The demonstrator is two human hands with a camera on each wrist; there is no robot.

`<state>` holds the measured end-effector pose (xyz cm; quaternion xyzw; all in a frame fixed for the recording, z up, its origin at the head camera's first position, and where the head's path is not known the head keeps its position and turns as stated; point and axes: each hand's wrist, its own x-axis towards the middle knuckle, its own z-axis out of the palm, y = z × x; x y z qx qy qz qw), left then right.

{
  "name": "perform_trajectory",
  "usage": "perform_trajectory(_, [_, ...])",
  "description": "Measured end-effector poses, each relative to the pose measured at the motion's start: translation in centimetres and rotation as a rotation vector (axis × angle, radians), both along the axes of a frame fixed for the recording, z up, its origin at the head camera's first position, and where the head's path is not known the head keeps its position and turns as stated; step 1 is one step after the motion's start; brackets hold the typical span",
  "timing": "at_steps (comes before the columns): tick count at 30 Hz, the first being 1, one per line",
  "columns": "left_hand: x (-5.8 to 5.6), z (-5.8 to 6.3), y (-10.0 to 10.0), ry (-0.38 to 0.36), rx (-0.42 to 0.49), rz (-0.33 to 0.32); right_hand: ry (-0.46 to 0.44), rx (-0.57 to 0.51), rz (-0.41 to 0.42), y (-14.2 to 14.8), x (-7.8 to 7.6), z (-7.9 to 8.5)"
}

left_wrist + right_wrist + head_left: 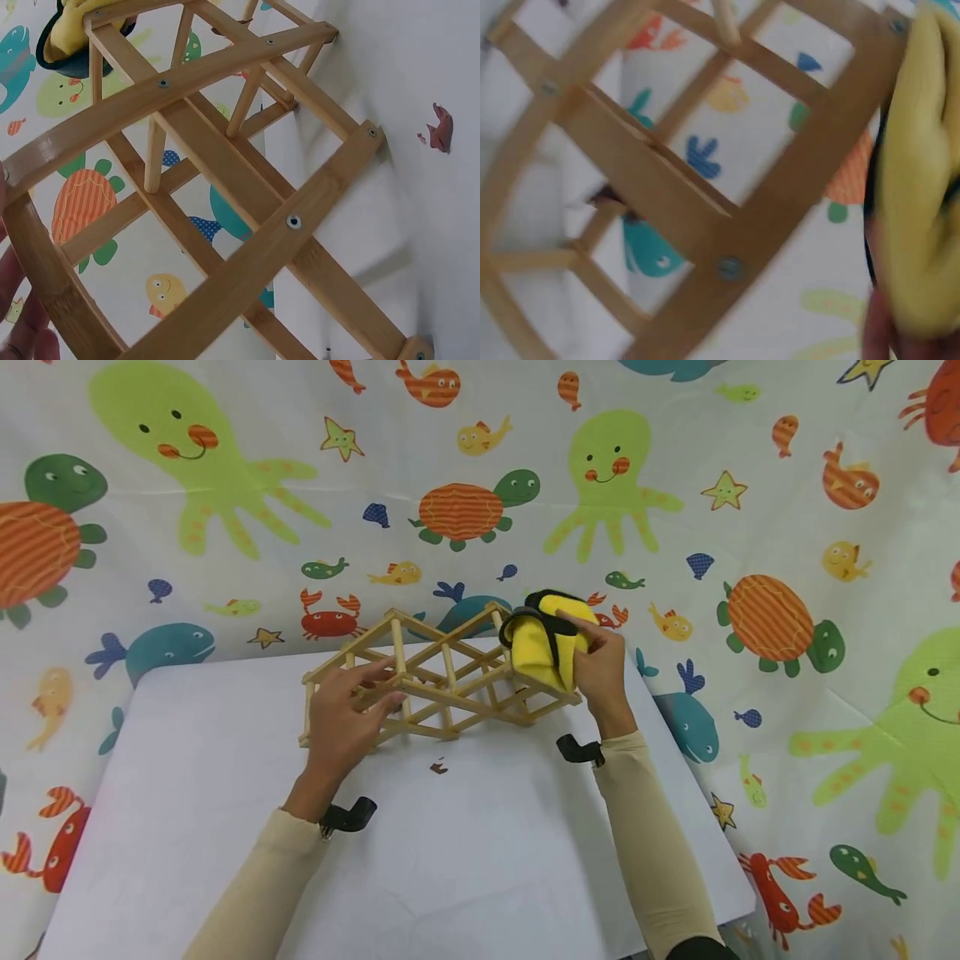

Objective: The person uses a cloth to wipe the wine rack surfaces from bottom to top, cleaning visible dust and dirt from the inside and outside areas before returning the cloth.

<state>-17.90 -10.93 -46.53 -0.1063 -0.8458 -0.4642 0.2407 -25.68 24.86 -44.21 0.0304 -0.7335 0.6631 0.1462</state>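
Observation:
A wooden lattice rack (423, 692), made of crossed slats and round dowels joined by metal rivets, stands unfolded on the white table. My left hand (341, 722) grips its left part, thumb and fingers around a slat. In my right hand (602, 670) is a yellow cloth (534, 652) with black edging, bunched up against the rack's right end. The left wrist view shows the rack (247, 180) close up, with the cloth (69, 34) at its far end. Blurred in the right wrist view, the cloth (919, 180) hides most of the right fingers.
The white tabletop (465, 835) bears a small brown torn patch (438, 767) in front of the rack. Behind and around the table hangs a curtain (487, 568) printed with sea animals. Each wrist carries a black strap mount (350, 816).

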Motion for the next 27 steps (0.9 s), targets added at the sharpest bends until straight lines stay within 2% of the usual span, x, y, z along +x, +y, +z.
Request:
perform_trajectory(4, [-0.3,-0.5,0.7,0.032,0.017,-0.016,0.147,0.043,-0.165,0.3,-1.4,1.1])
perform_trajectory(6, [-0.5,-0.8,1.0,0.062,0.032,-0.009,0.151,0.068,-0.151,-0.1,-1.8,1.4])
perform_trajectory(8, [-0.6,-1.1,1.2,0.093,0.054,0.002,0.117,0.092,-0.07,-0.7,-2.0,1.4])
perform_trajectory(11, [-0.7,-1.3,1.3,0.136,0.077,0.019,0.014,0.116,0.097,-1.8,-2.4,0.8])
perform_trajectory(13, [-0.9,-1.4,1.4,0.148,0.084,0.021,-0.056,0.172,0.147,-2.4,-2.8,0.2])
perform_trajectory(15, [-0.9,-1.6,1.4,0.15,0.084,0.022,-0.134,0.258,0.15,-2.6,-3.2,-0.4])
perform_trajectory(18, [-0.9,-1.5,1.3,0.148,0.093,0.017,-0.2,0.422,0.107,-2.7,-3.5,-0.3])
perform_trajectory(20, [-0.9,-1.5,1.3,0.144,0.099,0.013,-0.208,0.527,0.063,-2.6,-3.4,0.5])
perform_trajectory(22, [-0.9,-1.4,1.3,0.14,0.103,0.008,-0.167,0.6,0.001,-2.7,-3.3,1.3])
perform_trajectory(24, [-0.9,-1.4,1.2,0.132,0.101,0.005,-0.118,0.564,-0.034,-3.1,-3.2,1.9])
perform_trajectory(27, [-1.0,-1.4,1.0,0.128,0.104,0.011,-0.072,0.423,0.023,-4.2,-3.4,2.2])
